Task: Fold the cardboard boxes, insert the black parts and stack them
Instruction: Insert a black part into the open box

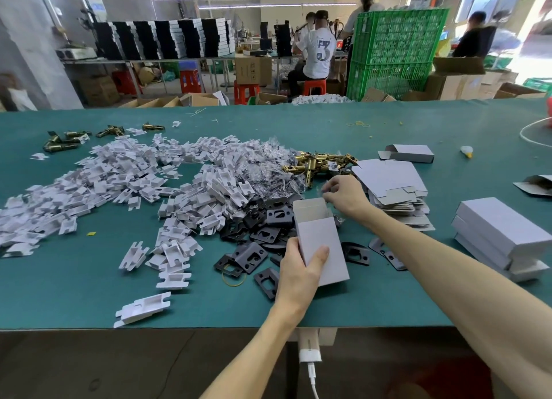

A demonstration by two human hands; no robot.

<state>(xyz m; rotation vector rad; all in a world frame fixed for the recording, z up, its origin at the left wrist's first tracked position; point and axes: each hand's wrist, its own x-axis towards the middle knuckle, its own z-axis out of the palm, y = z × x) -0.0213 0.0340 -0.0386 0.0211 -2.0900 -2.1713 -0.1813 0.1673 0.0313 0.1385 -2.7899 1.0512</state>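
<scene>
**Left hand (298, 267) holds one open box; a small stack is done, heaps remain**

Left hand grips the lower part of an erected cardboard box (324, 240), thumb across its front face, holding it tilted above the green table (89, 294). The box's top is open and its lid flap stands up. No black part can be seen inside from this angle.

Just beyond, the right hand (343, 195) hovers at the box's mouth with its fingers curled. It seems to pinch a crinkled clear bag (324, 189), and I cannot tell what the bag contains.

Under and around the box lie the loose black parts (263, 234), several dozen and not yet boxed. To the right, closed boxes (501, 237) lie stacked a few high, which I take to be the finished ones.

Further out, a pile of flat box blanks (391, 186) waits unfolded. Left of them are brass latches (319, 162), a heap of bagged pieces (263, 159) and a wide spread of white plastic inserts (119, 183). One more erected box (409, 153) lies open beyond the blanks.

By my judgement this box is folded and being filled. Closing and stacking it are left, and the supplies suggest the job is in its early part.
</scene>
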